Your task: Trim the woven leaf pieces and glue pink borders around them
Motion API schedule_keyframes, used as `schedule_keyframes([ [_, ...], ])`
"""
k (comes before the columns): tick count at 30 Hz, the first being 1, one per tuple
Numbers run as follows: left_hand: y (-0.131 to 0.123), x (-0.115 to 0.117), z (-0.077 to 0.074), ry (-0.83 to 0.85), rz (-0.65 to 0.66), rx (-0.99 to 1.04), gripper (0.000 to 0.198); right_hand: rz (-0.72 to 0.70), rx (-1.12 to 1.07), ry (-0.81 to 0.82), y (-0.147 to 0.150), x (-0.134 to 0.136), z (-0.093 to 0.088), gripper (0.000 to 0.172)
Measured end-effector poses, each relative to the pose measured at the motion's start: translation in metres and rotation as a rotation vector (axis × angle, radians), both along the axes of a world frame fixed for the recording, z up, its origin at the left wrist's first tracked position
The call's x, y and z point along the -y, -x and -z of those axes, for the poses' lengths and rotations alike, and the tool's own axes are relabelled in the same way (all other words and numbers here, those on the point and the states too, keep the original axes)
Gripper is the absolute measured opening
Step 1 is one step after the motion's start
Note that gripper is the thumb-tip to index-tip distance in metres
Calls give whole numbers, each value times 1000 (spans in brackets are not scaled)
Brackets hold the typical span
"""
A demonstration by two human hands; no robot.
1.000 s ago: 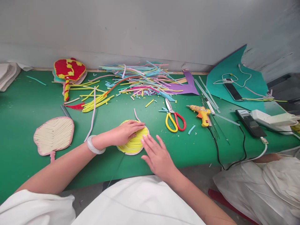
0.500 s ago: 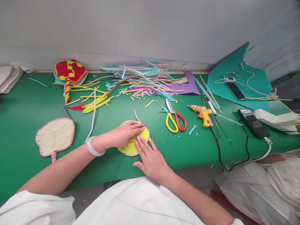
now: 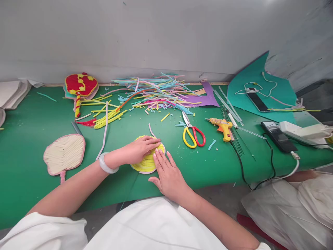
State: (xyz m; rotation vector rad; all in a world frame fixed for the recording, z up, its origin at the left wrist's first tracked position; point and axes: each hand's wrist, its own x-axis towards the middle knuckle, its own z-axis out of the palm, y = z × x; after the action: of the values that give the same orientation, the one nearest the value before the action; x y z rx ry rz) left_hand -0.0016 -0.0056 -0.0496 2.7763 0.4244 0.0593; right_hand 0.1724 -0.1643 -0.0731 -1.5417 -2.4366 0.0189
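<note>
A round yellow disc [image 3: 144, 166] of side-by-side pipe cleaners with a pale pink rim lies on the green table [image 3: 104, 192]. Across its upper part rests my left hand [image 3: 139, 150], fingers stretched out to the right. My right hand [image 3: 169, 177] lies flat on the right side of the disc, its fingertips on the yellow strips and its thumb out to the left. Both hands are open and press on the disc without gripping it. A pink pipe-cleaner end [image 3: 151, 130] sticks up from the far rim. Part of the disc is hidden under the hands.
Scissors [image 3: 191, 132] and a yellow glue gun [image 3: 222, 127] lie to the right. Behind is a heap of coloured pipe cleaners [image 3: 156, 90]. A cream fan [image 3: 65, 154] and a red fan [image 3: 81, 85] lie left. Phones and a power strip [image 3: 301, 132] sit far right, beside another person's white clothing [image 3: 291, 208].
My right hand has slid slightly toward the right rim, uncovering a little more yellow. My left hand stays on the disc. The whole view has shifted slightly.
</note>
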Motion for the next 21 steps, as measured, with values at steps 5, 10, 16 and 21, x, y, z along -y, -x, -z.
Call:
schedule_keyframes([
  [5, -1, -2, 2, 16, -31, 27, 52, 90, 45, 7, 3, -13, -2, 88],
  [10, -1, -3, 2, 25, -34, 37, 49, 160, 56, 15, 11, -19, -3, 92],
  [16, -1, -4, 1, 40, -24, 51, 50, 219, 58, -6, 9, -18, -5, 88],
  [21, -1, -4, 2, 40, -10, 56, 48, 200, 47, -34, 8, -20, -6, 87],
])
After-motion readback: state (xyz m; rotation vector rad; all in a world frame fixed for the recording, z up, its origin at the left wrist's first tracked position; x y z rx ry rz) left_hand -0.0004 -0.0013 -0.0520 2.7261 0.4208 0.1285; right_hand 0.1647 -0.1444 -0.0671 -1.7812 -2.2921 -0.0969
